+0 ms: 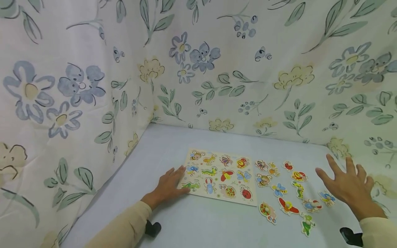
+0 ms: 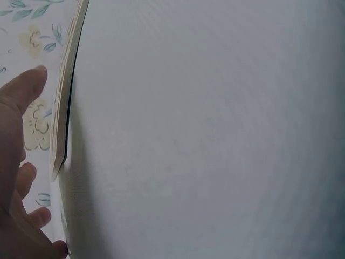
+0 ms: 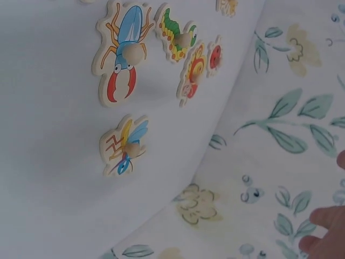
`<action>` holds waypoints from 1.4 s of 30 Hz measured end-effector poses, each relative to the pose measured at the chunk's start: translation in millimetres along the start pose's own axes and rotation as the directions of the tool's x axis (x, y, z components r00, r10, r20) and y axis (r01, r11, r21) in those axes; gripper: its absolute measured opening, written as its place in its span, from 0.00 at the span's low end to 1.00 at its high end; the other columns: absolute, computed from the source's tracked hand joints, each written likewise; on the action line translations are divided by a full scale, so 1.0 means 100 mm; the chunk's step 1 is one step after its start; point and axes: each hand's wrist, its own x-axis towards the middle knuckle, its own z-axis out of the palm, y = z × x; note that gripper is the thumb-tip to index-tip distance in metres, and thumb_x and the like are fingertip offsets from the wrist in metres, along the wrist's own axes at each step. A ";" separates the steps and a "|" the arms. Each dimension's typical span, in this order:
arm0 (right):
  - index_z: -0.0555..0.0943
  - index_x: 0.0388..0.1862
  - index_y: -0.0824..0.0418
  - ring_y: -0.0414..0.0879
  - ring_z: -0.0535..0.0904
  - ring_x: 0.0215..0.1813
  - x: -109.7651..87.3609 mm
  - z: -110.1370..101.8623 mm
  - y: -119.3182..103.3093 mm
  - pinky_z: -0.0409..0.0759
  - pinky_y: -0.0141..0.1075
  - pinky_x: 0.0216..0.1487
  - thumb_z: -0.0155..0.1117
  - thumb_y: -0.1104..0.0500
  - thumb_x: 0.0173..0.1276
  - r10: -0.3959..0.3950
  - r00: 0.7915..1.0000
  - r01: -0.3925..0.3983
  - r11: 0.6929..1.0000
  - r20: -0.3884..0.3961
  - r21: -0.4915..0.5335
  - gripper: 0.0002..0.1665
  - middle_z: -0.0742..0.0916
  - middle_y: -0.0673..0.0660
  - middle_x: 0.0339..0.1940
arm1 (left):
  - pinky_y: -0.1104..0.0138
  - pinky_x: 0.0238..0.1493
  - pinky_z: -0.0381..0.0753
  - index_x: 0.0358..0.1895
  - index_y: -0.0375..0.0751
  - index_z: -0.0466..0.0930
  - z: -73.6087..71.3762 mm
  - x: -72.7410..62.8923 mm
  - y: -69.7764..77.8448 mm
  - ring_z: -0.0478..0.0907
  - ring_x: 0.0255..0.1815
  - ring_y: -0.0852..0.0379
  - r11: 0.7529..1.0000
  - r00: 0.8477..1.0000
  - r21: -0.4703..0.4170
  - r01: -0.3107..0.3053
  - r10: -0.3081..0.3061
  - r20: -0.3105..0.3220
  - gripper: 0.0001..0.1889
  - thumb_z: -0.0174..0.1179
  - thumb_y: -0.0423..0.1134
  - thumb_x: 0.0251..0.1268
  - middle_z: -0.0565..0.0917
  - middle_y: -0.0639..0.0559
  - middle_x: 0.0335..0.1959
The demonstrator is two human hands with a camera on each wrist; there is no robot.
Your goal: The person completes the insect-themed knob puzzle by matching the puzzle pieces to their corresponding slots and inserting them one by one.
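A wooden insect puzzle board (image 1: 217, 179) lies on the table, printed with several insects. My left hand (image 1: 169, 186) is at its left edge, fingers extended, thumb over the near-left corner. In the left wrist view the board's side edge (image 2: 66, 118) runs beside the fingers. Right of the board lie loose knobbed puzzle pieces, among them a stag beetle (image 1: 311, 205), a caterpillar (image 1: 298, 190), a snail (image 1: 267, 212) and a grasshopper (image 1: 307, 224). My right hand (image 1: 352, 184) is raised with fingers spread and holds nothing; nearest to it is a blue-winged insect piece (image 1: 327, 198).
Floral cloth (image 1: 223, 69) hangs around the back and sides of the pale table (image 1: 211, 224). Further loose pieces, such as a red-winged butterfly (image 1: 288, 206) and a ladybug (image 1: 288, 165), lie close together. A dark strap end (image 1: 153, 228) shows by the left sleeve.
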 end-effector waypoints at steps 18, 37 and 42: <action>0.44 0.78 0.56 0.82 0.37 0.68 -0.22 0.03 -0.02 0.37 0.76 0.59 0.42 0.30 0.70 0.021 0.997 -0.021 1.000 -0.068 0.002 0.50 0.46 0.78 0.73 | 0.40 0.65 0.47 0.70 0.42 0.67 0.15 -0.03 -0.22 0.49 0.73 0.36 0.999 0.999 0.027 -0.041 0.041 -0.020 0.37 0.59 0.60 0.63 0.62 0.49 0.73; 0.76 0.59 0.68 0.67 0.66 0.59 -0.20 -0.07 -0.16 0.64 0.63 0.56 0.66 0.54 0.66 -0.030 0.857 0.136 0.976 -0.515 0.168 0.27 0.77 0.69 0.61 | 0.37 0.62 0.45 0.69 0.39 0.67 0.15 -0.01 -0.30 0.48 0.71 0.32 0.998 0.997 0.015 -0.060 0.061 -0.038 0.39 0.58 0.63 0.63 0.64 0.45 0.72; 0.80 0.54 0.66 0.59 0.69 0.56 -0.22 -0.16 -0.28 0.68 0.55 0.50 0.69 0.56 0.64 0.072 0.823 0.147 0.931 -0.564 0.333 0.23 0.81 0.65 0.57 | 0.37 0.63 0.45 0.69 0.39 0.68 0.16 -0.01 -0.29 0.49 0.71 0.32 0.998 0.997 0.008 -0.065 0.065 -0.045 0.38 0.59 0.62 0.62 0.64 0.45 0.71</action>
